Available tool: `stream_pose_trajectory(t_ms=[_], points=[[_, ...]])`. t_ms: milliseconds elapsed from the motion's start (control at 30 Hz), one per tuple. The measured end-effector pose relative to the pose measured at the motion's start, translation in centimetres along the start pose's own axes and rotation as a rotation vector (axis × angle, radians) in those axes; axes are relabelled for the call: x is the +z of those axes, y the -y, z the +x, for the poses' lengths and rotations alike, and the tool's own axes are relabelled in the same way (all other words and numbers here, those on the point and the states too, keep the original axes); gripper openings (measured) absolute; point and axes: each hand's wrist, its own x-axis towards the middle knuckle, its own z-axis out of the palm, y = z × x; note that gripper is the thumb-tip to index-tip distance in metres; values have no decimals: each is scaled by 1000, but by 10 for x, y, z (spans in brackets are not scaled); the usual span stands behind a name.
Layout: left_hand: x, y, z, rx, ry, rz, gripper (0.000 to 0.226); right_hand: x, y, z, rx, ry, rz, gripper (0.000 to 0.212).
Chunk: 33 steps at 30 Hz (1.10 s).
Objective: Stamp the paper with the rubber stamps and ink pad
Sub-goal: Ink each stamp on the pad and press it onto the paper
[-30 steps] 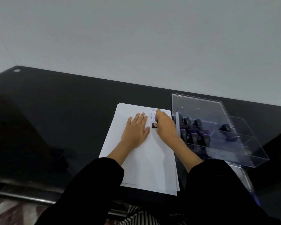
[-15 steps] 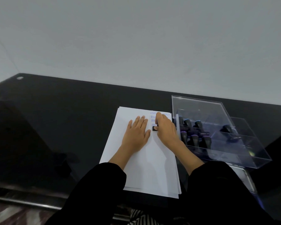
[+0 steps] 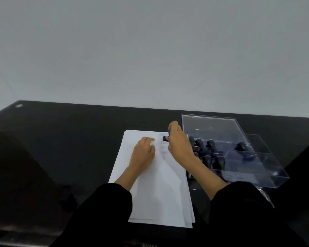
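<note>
A stack of white paper [image 3: 157, 189] lies on the black table, with several blue stamp prints [image 3: 163, 143] near its top right corner. My right hand [image 3: 178, 141] grips a black rubber stamp [image 3: 165, 139], whose dark base shows just left of my fingers, above the prints. My left hand [image 3: 144, 151] rests on the sheet to the left of the prints, its fingertips bent under. Whether the stamp touches the paper is unclear. No ink pad can be made out.
A clear acrylic box [image 3: 257, 172] stands right of the paper and holds several black-handled stamps [image 3: 210, 148]. Its clear lid [image 3: 212, 125] leans at the back. The black glossy table [image 3: 61, 148] extends left. A grey wall is behind.
My right hand has lifted and moved up the page with the stamp, uncovering another blue print. My left hand's fingers have curled back slightly. The camera has tilted upward.
</note>
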Motion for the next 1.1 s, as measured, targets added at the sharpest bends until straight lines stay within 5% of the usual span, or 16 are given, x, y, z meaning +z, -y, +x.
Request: stream_pose_trajectory(t_ms=[333,667,1000,1100], points=[[-26,-64,30,152,-22,-116,37,-105,-45,28,128,-203,161,29],[11,-135,30,367,179,-52,43,-139,-127,18,299,-72,68,29],[58,-154,24,440,367,216,56,-118,-157,6,503,171,-94,66],[65,-152,22,458,379,317,59,-111,-161,2,476,224,-126,54]])
